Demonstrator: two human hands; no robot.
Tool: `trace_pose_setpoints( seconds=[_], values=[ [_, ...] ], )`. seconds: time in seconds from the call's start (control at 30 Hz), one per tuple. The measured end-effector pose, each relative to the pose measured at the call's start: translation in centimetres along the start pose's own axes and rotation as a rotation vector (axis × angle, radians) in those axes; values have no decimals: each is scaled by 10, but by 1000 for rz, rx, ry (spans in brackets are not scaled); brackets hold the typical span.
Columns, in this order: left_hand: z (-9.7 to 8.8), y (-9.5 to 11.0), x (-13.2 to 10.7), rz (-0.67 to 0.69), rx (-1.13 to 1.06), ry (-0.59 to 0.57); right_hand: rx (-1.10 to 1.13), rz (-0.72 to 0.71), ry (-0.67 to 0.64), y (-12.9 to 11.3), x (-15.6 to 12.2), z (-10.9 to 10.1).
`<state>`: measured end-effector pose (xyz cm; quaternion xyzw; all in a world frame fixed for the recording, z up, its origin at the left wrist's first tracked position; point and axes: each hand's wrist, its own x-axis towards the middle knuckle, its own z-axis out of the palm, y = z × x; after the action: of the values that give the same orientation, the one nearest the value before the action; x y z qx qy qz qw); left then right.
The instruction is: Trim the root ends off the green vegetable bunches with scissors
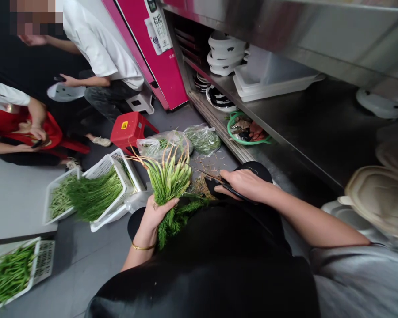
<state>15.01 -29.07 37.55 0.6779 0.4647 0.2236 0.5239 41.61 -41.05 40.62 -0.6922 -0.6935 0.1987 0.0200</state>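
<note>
Left hand point(155, 213) grips a bunch of greens point(169, 179), root ends away; right hand point(243, 182) holds black-handled scissors point(231, 190), blades toward it. White bowls point(223, 55) stacked near steel shelf point(318, 119)'s far end; red stool point(128, 128) on floor point(82, 265).

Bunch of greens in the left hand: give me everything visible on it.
The bunch of greens has many slender pale-green stems, thin orange-brown roots at the upper end, and feathery darker-green leaves below. It is held roughly upright, roots pointing away from the wearer and fanning out, leaves drooping. The left hand grips it around the stems, thumb across the front. The scissors in the right hand point toward it; contact is unclear.
</note>
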Motion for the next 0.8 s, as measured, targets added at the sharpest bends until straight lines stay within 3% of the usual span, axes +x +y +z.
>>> trace_pose_setpoints(
  seconds=[0.17,0.57,0.7,0.8],
  values=[
    [-2,-2,0,23,67,-31,-18,14,-11,3,4,-1],
    [-1,-7,-1,-113,-170,2,15,127,121,12,-7,18],
    [-4,-6,-2,-138,-190,2,-50,141,32,16,-2,10],
    [-6,-7,-2,-126,-154,-61,-64,92,-10,17,0,5]
  ],
)
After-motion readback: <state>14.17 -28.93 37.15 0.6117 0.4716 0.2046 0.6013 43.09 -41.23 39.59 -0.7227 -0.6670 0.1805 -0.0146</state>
